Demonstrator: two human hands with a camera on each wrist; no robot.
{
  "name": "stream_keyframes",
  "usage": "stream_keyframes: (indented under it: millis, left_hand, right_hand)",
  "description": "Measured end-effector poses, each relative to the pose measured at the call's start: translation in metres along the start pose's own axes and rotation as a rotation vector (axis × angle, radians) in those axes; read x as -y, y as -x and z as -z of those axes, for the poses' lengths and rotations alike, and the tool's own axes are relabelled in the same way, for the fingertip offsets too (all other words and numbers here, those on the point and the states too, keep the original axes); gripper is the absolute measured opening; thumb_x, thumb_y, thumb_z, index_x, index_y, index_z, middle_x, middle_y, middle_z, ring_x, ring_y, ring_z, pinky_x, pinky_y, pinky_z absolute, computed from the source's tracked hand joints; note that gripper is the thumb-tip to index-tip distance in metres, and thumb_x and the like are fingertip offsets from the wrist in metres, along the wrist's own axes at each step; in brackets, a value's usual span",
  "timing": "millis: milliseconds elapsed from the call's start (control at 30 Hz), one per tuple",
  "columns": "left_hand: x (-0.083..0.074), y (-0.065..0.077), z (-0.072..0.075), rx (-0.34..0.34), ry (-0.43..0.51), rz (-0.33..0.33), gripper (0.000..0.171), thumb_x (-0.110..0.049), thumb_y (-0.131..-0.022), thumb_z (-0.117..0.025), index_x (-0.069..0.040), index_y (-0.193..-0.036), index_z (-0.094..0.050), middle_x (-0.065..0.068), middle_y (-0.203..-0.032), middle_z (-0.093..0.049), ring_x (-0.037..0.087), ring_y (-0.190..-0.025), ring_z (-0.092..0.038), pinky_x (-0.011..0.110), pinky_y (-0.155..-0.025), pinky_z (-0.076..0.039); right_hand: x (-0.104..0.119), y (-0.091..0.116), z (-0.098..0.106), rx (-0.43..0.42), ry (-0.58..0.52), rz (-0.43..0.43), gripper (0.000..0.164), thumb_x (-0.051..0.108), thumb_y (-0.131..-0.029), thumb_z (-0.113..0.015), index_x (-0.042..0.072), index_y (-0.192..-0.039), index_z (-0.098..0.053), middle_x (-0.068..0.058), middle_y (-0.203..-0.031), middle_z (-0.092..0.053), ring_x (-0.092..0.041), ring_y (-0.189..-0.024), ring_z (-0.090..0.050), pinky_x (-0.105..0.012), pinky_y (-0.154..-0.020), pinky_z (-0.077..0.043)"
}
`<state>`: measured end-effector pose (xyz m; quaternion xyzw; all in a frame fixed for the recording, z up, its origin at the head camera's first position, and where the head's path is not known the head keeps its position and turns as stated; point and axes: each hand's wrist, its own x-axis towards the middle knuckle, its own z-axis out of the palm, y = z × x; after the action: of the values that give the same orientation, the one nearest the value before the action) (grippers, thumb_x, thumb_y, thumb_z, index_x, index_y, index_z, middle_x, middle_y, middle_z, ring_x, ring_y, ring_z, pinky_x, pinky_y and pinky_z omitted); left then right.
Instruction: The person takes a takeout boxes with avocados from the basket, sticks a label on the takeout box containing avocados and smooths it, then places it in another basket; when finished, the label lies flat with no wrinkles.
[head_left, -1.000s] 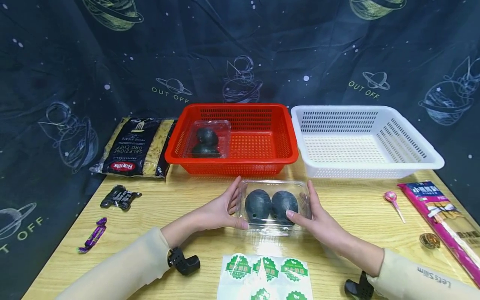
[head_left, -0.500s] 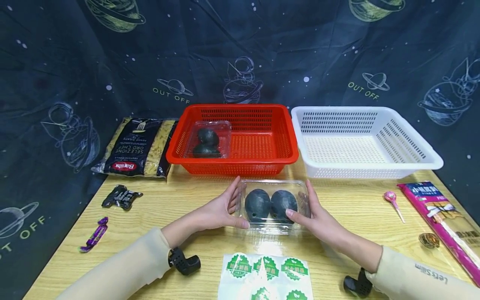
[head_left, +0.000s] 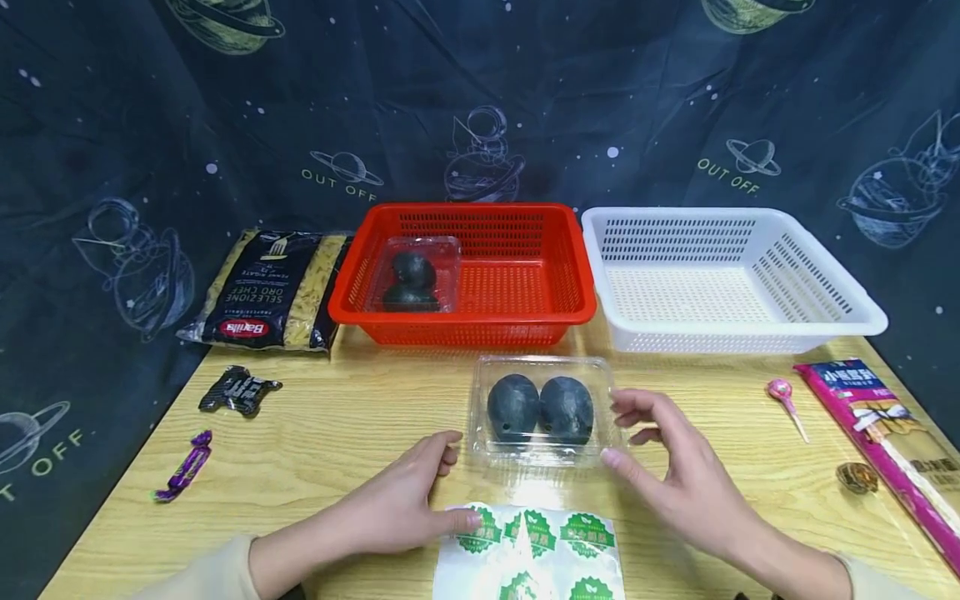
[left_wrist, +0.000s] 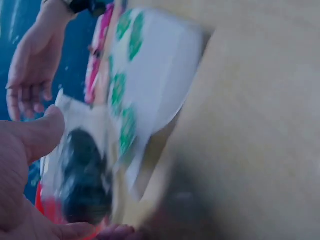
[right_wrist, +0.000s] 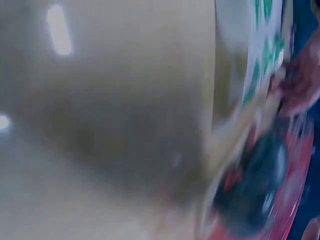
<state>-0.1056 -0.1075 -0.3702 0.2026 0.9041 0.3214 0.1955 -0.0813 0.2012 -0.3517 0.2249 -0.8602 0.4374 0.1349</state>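
In the head view a clear plastic box sits on the wooden table, with two dark, rounded avocado-like fruits inside. Beside its right end, my right hand has loosely bent fingers and holds nothing; the thumb is close to the box's corner, and whether it touches cannot be made out. My left hand is left of the box and lower, apart from it. Its thumb lies over the top left of a sheet of green round stickers. Both wrist views are blurred; the left one shows the fruits past the hand.
Behind the box stand a red basket, holding another clear box of dark fruits, and a white basket. A pasta bag and wrapped candies are left. A lollipop, a walnut-like ball and a pink packet lie right.
Both hands have let go of the clear box. The left hand has moved down and left to the sticker sheet; the right has drawn slightly away to the right. The box stays in place.
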Motion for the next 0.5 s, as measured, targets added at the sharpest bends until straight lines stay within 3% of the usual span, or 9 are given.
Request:
stream_keyframes:
  millis: [67,167,300,400,500]
  left_hand:
    - [-0.001,0.005,-0.008,0.014,-0.078,-0.044,0.095,-0.065,-0.074,-0.069,-0.005,-0.141,-0.037,0.004,-0.123,-0.049,0.020,-0.116,-0.046,0.044,-0.096,-0.043]
    - [-0.004,0.007,-0.017,0.013,-0.198,-0.080,0.093,-0.067,-0.070,-0.070,-0.006,-0.135,-0.043,0.002,-0.119,-0.048,0.019,-0.113,-0.044,0.041,-0.094,-0.044]
    - [-0.008,0.005,-0.025,0.021,-0.276,-0.094,0.089,-0.059,-0.066,-0.078,-0.005,-0.130,-0.047,0.001,-0.111,-0.049,0.017,-0.104,-0.047,0.035,-0.088,-0.047]
    - [-0.009,0.004,-0.028,0.043,-0.286,-0.091,0.081,-0.049,-0.065,-0.083,-0.006,-0.125,-0.049,0.002,-0.109,-0.055,0.015,-0.100,-0.053,0.034,-0.084,-0.049]
    - [-0.008,0.002,-0.027,0.077,-0.223,-0.077,0.066,-0.044,-0.065,-0.085,-0.012,-0.114,-0.053,-0.003,-0.099,-0.058,0.011,-0.090,-0.055,0.030,-0.077,-0.049]
  right_hand:
    - [0.007,0.007,-0.007,0.066,-0.007,0.113,0.054,0.007,-0.080,-0.075,0.011,-0.128,-0.051,0.004,-0.115,-0.057,-0.010,-0.099,-0.054,-0.021,-0.081,-0.047]
    - [0.011,0.017,-0.019,0.236,0.008,0.200,0.059,0.018,-0.083,-0.075,0.015,-0.134,-0.046,0.006,-0.120,-0.054,-0.010,-0.103,-0.053,-0.027,-0.083,-0.050]
    - [0.009,0.027,-0.035,0.455,0.147,0.207,0.064,0.038,-0.087,-0.068,0.015,-0.140,-0.040,0.003,-0.134,-0.048,-0.014,-0.118,-0.049,-0.036,-0.092,-0.049]
    - [0.002,0.029,-0.043,0.599,0.270,0.239,0.070,0.048,-0.089,-0.061,0.012,-0.144,-0.036,-0.003,-0.142,-0.043,-0.021,-0.127,-0.044,-0.039,-0.097,-0.046]
    - [-0.004,0.030,-0.046,0.699,0.312,0.273,0.071,0.048,-0.091,-0.057,0.014,-0.148,-0.033,-0.007,-0.149,-0.037,-0.027,-0.134,-0.038,-0.040,-0.099,-0.045]
